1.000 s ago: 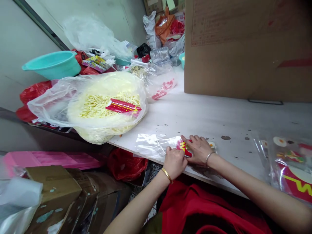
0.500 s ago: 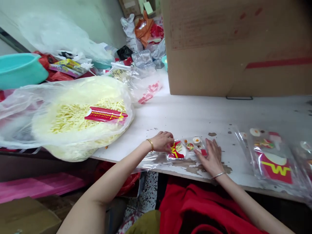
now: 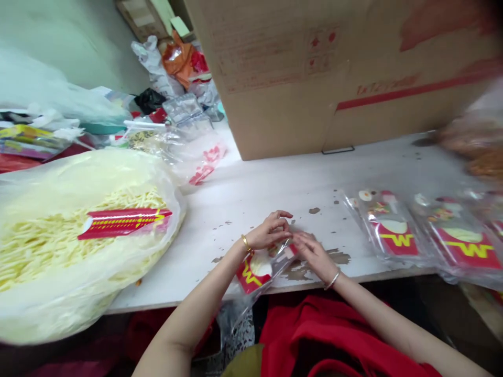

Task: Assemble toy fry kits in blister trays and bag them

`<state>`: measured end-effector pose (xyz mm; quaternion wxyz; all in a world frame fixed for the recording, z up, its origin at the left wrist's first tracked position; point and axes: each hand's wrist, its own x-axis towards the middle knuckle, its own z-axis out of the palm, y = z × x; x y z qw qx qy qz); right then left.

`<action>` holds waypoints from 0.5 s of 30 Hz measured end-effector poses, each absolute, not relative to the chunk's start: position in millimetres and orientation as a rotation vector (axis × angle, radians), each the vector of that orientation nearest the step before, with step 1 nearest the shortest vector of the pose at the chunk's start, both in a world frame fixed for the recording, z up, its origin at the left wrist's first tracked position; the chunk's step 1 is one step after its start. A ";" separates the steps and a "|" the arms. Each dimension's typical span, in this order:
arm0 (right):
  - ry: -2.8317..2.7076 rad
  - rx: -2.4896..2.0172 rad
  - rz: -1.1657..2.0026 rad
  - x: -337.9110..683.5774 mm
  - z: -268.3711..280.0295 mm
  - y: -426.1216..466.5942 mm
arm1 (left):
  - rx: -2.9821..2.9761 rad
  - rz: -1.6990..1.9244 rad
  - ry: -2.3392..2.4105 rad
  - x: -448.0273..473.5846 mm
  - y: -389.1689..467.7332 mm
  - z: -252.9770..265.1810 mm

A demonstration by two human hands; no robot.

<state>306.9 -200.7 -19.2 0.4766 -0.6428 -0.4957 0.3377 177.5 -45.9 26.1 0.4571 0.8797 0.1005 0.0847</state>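
A clear plastic bag (image 3: pixel 280 262) lies slanted near the table's front edge, its lower end hanging over. Inside it are a red fries carton (image 3: pixel 248 278) with a yellow zigzag mark, pale fries, and small toy-like food pieces partly covered by my fingers. My left hand (image 3: pixel 270 231), with a gold bracelet, is closed at the bag's far end. Close beside it, my right hand (image 3: pixel 314 255) pinches the same end, fingertips nearly meeting the left ones. The exact grip of the fingertips is partly hidden.
At left, a large translucent sack (image 3: pixel 165 251) holds pale fry-shaped pieces, with a flattened red carton (image 3: pixel 126 222) on top. A big cardboard box (image 3: pixel 283 115) stands behind. Several filled packets (image 3: pixel 396 238) lie at right. Plastic bags (image 3: pixel 176 57) clutter the back left.
The view has turned to the right. The bag has gone from lying lengthwise along the edge to slanted, and both hands have come together at its far end.
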 end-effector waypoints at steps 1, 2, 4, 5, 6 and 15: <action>-1.211 -1.542 0.841 304.2 -14.9 -200.6 | 2.144 0.208 0.223 183.7 -45.3 27.3; -1.203 -1.526 0.847 302.6 -10.8 -200.3 | 2.110 0.192 0.207 189.3 -44.6 28.7; -1.127 -1.539 0.797 303.7 -2.8 -198.7 | 2.011 0.125 0.214 199.3 -42.9 32.5; -1.066 -1.564 0.739 306.6 1.4 -197.6 | 1.953 0.090 0.230 204.4 -41.8 35.2; -1.008 -1.589 0.666 310.8 6.1 -196.7 | 1.896 0.066 0.247 210.0 -40.7 38.5; -0.558 -1.416 0.642 359.7 58.8 -216.0 | 1.674 0.567 0.530 306.5 -54.8 86.4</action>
